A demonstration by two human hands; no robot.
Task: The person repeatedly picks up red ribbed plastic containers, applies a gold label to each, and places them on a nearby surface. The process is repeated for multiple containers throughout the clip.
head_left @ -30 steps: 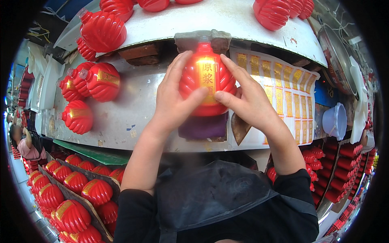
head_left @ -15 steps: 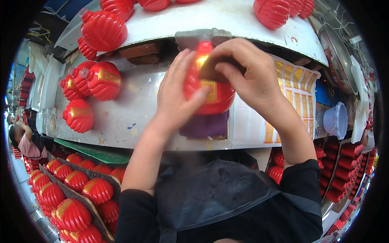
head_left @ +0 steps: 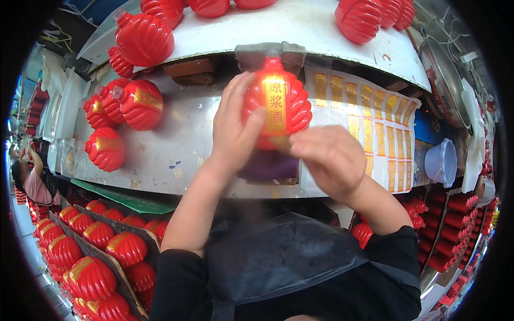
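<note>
A round, ribbed red bottle point(head_left: 301, 109) with a clear neck lies in front of me, its neck against a grey block point(head_left: 294, 49). Down its middle runs a gold label point(head_left: 275, 104) with red characters. My left hand point(head_left: 233, 125) is closed on the bottle's left side, thumb near the label's edge. Low on the bottle's right side is my right hand point(head_left: 329, 158), slightly smeared by motion. Its fingers are pressed together on a brownish flat piece point(head_left: 280, 142), mostly hidden, at the label's lower end. Under the bottle lies a purple cloth point(head_left: 270, 169).
A sheet of gold labels point(head_left: 369, 125) lies right of the bottle. Several red bottles point(head_left: 140, 105) stand at left, more on the raised white shelf point(head_left: 257, 32). A lilac bucket point(head_left: 441, 163) is at far right. Crates of red bottles point(head_left: 99, 235) flank me; another person point(head_left: 37, 182) is at far left.
My right hand has swept down from the bottle's upper part to its lower right, uncovering the label. The left hand stays on the bottle. The view has shifted slightly.
</note>
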